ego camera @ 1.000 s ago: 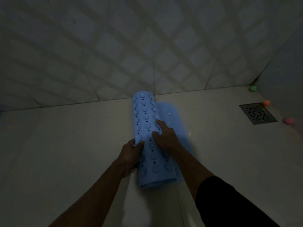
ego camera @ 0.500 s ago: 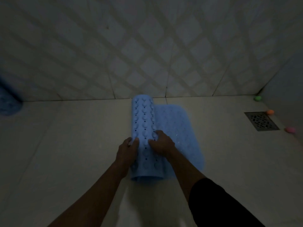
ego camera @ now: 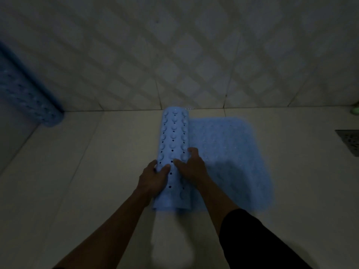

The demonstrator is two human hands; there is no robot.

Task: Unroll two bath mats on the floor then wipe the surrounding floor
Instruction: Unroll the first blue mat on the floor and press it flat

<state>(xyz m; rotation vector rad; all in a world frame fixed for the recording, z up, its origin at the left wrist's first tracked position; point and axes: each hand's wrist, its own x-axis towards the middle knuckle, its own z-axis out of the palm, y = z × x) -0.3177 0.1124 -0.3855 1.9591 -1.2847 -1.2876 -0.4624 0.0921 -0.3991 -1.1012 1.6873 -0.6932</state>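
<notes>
Bath mat [ego camera: 174, 144] half unrolled on floor [ego camera: 97, 171] | left hand [ego camera: 153, 179] grips roll | right hand [ego camera: 191, 167] fingers curled on roll

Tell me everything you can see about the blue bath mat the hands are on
The blue bath mat looks like soft rubbery plastic and is partly unrolled on the pale tiled floor. Its rolled part lies pointing toward the wall, showing rows of round suction cups and small dark holes. The flat part spreads to the right with a bumpy, speckled surface. The left hand grips the roll's left side; the right hand rests curled on its right side.
</notes>
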